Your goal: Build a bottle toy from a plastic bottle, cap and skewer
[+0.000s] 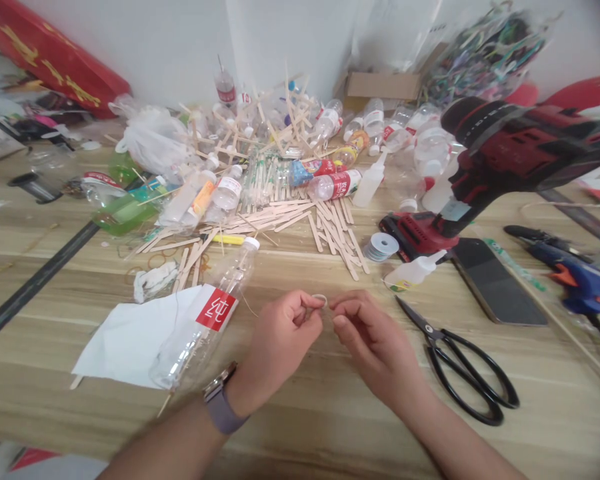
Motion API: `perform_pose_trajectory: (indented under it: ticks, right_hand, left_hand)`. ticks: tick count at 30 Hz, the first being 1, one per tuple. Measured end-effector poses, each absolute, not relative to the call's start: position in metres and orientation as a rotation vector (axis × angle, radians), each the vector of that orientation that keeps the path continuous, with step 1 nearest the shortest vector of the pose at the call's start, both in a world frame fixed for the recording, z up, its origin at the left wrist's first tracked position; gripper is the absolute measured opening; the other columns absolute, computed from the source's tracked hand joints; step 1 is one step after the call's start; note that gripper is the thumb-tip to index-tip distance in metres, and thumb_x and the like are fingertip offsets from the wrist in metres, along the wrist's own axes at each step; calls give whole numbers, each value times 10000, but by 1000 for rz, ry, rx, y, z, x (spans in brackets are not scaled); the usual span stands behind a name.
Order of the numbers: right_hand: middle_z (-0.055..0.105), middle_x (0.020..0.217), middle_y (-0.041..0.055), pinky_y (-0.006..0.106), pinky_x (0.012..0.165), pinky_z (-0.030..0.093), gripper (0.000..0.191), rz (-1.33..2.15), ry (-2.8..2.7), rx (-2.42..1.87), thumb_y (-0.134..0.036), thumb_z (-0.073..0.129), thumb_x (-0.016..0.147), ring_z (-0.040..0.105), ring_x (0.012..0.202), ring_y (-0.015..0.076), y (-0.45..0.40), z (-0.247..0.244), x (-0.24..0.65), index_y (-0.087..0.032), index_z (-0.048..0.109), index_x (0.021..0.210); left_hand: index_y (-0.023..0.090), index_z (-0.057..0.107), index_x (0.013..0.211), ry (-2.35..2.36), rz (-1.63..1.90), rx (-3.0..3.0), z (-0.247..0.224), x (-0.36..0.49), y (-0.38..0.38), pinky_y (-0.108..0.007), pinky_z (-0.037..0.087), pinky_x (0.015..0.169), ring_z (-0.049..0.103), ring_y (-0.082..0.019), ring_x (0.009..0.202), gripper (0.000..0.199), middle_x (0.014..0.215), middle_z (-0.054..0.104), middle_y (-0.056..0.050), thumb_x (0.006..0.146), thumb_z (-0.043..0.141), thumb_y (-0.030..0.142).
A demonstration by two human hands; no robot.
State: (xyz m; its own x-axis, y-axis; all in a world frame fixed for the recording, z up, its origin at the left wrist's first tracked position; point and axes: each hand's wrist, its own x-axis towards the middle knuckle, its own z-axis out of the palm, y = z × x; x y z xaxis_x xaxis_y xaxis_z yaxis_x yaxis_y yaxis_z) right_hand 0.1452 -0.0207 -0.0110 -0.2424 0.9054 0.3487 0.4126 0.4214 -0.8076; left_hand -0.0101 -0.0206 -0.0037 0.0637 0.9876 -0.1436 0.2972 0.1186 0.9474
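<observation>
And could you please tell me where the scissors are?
In the head view, the scissors lie just right of the right hand, below the phone.

A wood-grain table meets a plain, pale wall.

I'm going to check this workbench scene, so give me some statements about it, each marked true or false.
1. A watch is on the left wrist. True.
2. The right hand holds the scissors. False: they lie on the table, to the right of that hand.
3. The phone lies to the left of the blue glue gun. True.
4. The big clear bottle beside the left hand stands upright. False: it lies on its side.
5. That bottle's cap is red. False: it is white.
</observation>
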Motion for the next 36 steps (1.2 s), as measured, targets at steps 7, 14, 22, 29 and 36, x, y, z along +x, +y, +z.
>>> perform_pose_trajectory:
  ticks: [7,14,22,29,36]
  right_hand:
    - [623,797,50,273,646,469,292,899,-1751,-996,-355,493,947,619,799,182,-23,-13,146,-218,519,689]
    - [505,590,-36,252,528,422,316,1252,-1499,-991,-467,467,942,476,525,125,-24,-14,141,-212,516,762]
    - [474,594,-40,249,548,374,323,1538,-1231,-978,-468,506,925,427,551,114,-23,-22,138,-199,518,748]
    - [515,587,-37,217,430,376,274,1170,-1255,-1248,-473,572,864,439,456,97,-19,-12,147,-204,565,808]
    - [529,463,-47,233,410,389,219,976,-1664,-1461,-334,530,856,525,416,134,-22,-11,146,-174,664,925]
  left_hand:
    - [165,623,793,1351,837,1350,-4,-7,-22,-206,268,467,365,-81,500,100,532,432,81,797,540,221]
    - [176,591,763,1307,837,1404,0,-5,-22,-205,328,489,454,-89,497,104,567,596,47,826,517,213]
    - [189,567,763,1378,784,1466,-2,-5,-23,-222,361,519,529,-111,535,66,613,638,29,806,516,191]
    - [194,570,790,1478,876,1543,-8,-11,-21,-223,314,504,419,-98,483,66,524,448,75,789,508,174]
    - [195,577,816,1519,818,1664,-5,-11,-23,-232,291,512,399,-104,484,82,515,403,82,810,495,191]
